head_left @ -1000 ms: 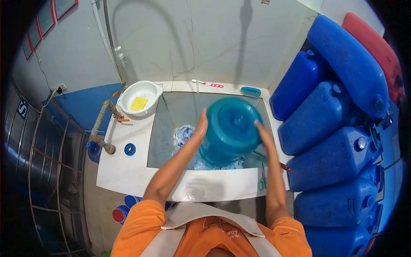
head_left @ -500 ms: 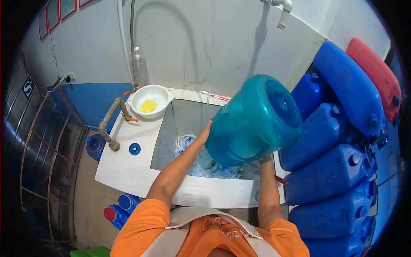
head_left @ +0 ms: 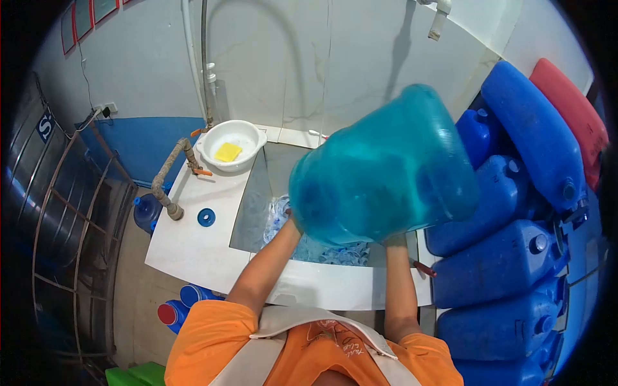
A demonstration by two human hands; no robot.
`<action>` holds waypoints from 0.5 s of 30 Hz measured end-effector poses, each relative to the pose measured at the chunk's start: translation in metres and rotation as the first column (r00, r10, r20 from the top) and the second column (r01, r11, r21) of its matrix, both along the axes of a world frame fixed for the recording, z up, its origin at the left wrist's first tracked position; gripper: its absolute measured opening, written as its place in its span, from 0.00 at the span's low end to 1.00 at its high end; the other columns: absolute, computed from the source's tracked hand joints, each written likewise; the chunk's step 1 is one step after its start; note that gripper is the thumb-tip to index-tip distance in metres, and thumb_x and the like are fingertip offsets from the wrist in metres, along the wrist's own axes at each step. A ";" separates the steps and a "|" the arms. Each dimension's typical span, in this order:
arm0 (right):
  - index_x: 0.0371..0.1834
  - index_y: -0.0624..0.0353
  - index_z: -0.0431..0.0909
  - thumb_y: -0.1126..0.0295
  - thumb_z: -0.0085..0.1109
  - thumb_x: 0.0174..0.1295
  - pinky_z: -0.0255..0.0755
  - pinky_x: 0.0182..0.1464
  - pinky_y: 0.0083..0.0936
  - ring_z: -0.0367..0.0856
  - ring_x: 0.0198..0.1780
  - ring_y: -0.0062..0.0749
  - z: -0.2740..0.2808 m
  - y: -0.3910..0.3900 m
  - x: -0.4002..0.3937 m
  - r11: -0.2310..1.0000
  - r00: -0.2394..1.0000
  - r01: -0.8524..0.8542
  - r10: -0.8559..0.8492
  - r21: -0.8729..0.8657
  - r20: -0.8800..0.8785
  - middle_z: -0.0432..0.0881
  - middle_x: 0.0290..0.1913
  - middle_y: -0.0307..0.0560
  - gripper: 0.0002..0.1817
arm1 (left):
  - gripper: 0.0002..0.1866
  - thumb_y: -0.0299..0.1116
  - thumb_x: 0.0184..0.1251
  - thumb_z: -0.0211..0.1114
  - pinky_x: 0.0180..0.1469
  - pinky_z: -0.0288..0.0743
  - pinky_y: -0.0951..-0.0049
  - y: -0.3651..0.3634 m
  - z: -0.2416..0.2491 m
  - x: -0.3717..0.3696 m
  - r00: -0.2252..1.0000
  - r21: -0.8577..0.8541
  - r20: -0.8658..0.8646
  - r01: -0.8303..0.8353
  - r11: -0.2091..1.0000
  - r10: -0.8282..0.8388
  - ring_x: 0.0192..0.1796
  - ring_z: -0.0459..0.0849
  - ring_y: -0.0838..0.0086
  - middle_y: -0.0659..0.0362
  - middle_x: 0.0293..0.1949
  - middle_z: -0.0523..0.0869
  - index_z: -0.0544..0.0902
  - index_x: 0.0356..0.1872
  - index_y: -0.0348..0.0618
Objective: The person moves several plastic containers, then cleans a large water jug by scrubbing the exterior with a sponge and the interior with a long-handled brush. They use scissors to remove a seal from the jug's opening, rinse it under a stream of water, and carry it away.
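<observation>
A large translucent teal water jug is held up over the sink, tipped on its side with its wide body toward the upper right. My left hand grips it at the lower left end, with most of the fingers hidden behind the plastic. Under the jug's lower right side, my right hand supports it, and its fingers are also out of sight. Below, the sink basin holds water and a heap of clear and blue plastic pieces, too jumbled to name.
On the white counter are a white basin with a yellow sponge and a blue ring-shaped cap. A rusty pipe rises at left. Blue jerrycans crowd the right side. A pink-and-white toothbrush lies on the back ledge.
The jug has swung round in my hands: its base no longer faces me, and its side now does. My left hand has slipped lower, further behind the jug. The view has shifted slightly.
</observation>
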State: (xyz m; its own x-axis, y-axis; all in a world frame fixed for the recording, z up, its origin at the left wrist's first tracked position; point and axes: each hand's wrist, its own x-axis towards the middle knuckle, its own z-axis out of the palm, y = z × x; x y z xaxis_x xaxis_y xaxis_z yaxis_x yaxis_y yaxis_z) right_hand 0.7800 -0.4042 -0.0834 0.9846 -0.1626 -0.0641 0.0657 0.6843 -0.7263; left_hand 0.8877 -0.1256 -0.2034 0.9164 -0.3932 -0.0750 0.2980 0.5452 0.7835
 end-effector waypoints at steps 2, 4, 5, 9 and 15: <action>0.66 0.52 0.59 0.47 0.41 0.67 0.65 0.58 0.37 0.67 0.58 0.37 -0.004 0.014 0.001 1.000 1.000 -0.015 0.015 0.021 -0.003 0.68 0.60 0.44 0.30 | 0.24 0.40 0.71 0.50 0.61 0.67 0.59 -0.017 0.001 -0.011 0.955 -0.304 0.252 0.231 0.924 -0.155 0.59 0.70 0.61 0.54 0.61 0.70 0.64 0.65 0.43; 0.66 0.52 0.59 0.49 0.42 0.68 0.66 0.57 0.37 0.67 0.58 0.37 0.006 0.020 0.004 0.999 0.999 -0.031 0.030 0.020 0.016 0.68 0.59 0.44 0.28 | 0.24 0.39 0.71 0.50 0.62 0.67 0.61 -0.015 0.057 -0.042 0.907 0.009 0.420 0.010 1.000 -0.013 0.60 0.69 0.63 0.54 0.62 0.69 0.64 0.65 0.44; 0.66 0.52 0.60 0.49 0.42 0.68 0.66 0.57 0.37 0.68 0.57 0.36 0.012 0.020 0.005 0.999 0.999 -0.038 0.038 0.016 0.025 0.69 0.59 0.44 0.28 | 0.23 0.38 0.71 0.50 0.62 0.66 0.62 -0.012 0.101 -0.065 0.869 0.157 0.494 -0.129 0.979 0.035 0.61 0.69 0.63 0.54 0.63 0.68 0.64 0.65 0.44; 0.65 0.52 0.60 0.52 0.45 0.68 0.66 0.57 0.36 0.68 0.57 0.36 0.051 0.027 0.004 0.998 0.994 -0.043 0.048 -0.055 0.095 0.69 0.58 0.43 0.26 | 0.25 0.39 0.70 0.53 0.62 0.67 0.67 -0.011 0.122 -0.077 0.549 0.354 0.835 -0.468 0.810 -0.048 0.62 0.68 0.66 0.55 0.62 0.69 0.63 0.65 0.42; 0.62 0.53 0.62 0.56 0.47 0.68 0.65 0.59 0.36 0.68 0.58 0.36 0.080 0.040 0.004 0.992 0.972 0.032 -0.002 -0.124 0.235 0.69 0.58 0.43 0.23 | 0.25 0.39 0.70 0.53 0.62 0.67 0.67 -0.013 0.128 -0.074 0.683 0.334 0.731 -0.359 0.872 0.001 0.62 0.69 0.66 0.55 0.62 0.69 0.63 0.65 0.42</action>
